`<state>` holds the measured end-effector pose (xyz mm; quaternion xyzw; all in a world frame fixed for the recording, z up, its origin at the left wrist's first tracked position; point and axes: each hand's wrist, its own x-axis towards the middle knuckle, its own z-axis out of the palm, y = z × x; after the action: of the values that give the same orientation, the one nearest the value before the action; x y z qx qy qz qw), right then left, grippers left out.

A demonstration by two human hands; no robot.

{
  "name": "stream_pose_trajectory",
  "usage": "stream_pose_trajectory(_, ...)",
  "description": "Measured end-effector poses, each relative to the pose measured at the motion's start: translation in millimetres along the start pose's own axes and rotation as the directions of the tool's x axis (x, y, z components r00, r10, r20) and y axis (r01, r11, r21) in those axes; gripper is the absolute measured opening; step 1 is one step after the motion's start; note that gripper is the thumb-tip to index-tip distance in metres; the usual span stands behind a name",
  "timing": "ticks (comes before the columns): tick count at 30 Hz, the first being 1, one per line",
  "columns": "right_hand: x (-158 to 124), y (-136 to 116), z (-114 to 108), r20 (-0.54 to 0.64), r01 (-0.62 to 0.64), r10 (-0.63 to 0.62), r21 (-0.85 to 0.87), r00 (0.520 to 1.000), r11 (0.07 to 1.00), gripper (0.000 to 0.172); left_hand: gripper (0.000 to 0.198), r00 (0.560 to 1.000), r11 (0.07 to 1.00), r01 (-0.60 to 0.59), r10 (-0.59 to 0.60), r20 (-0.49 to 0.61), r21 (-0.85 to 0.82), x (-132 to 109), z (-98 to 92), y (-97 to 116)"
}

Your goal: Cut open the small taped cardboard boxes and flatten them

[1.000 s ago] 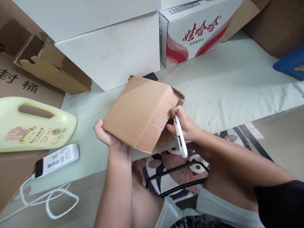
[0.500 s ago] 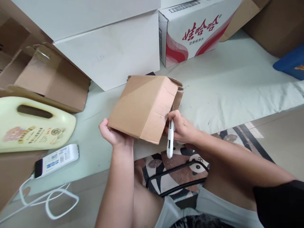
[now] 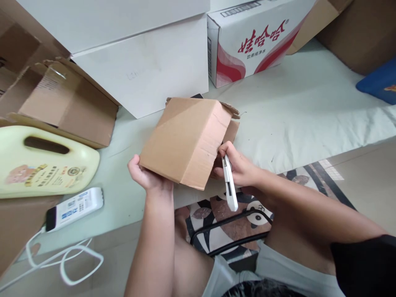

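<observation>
A small brown cardboard box is tilted above the table's front edge, its torn flaps at the right end. My left hand grips the box's lower left corner from beneath. My right hand is closed around a white utility knife, whose tip meets the box's right edge near the flaps. The knife's handle points down toward my lap. A dark phone-like object peeks out behind the box, mostly hidden.
Large white boxes and a red-and-white printed carton stand behind. An open brown carton and a yellow jug lie left, with a white power bank and cable. A blue object is far right.
The box has been turned and lowered slightly, then held nearly still. The knife swung from slanted to upright and back to a slant at the box's right edge. The carton at left changed position.
</observation>
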<state>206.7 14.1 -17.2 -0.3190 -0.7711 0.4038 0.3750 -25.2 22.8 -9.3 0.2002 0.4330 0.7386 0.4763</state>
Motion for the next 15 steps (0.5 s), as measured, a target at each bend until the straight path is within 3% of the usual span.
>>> stream_pose_trajectory(8, -3.7, 9.4, 4.8, -0.044, -0.056, 0.067, 0.213, 0.997, 0.975, 0.035, 0.044, 1.000, 1.000, -0.004, 0.004, -0.003, 0.023, 1.8, -3.6, -0.6)
stream_pose_trajectory(15, -5.3, 9.3, 1.8, -0.063, -0.073, 0.092, 0.249, 0.994, 0.966, 0.037, 0.044, 1.000, 1.000, 0.020, -0.020, 0.019, 0.011, 1.0, -1.1, 3.2)
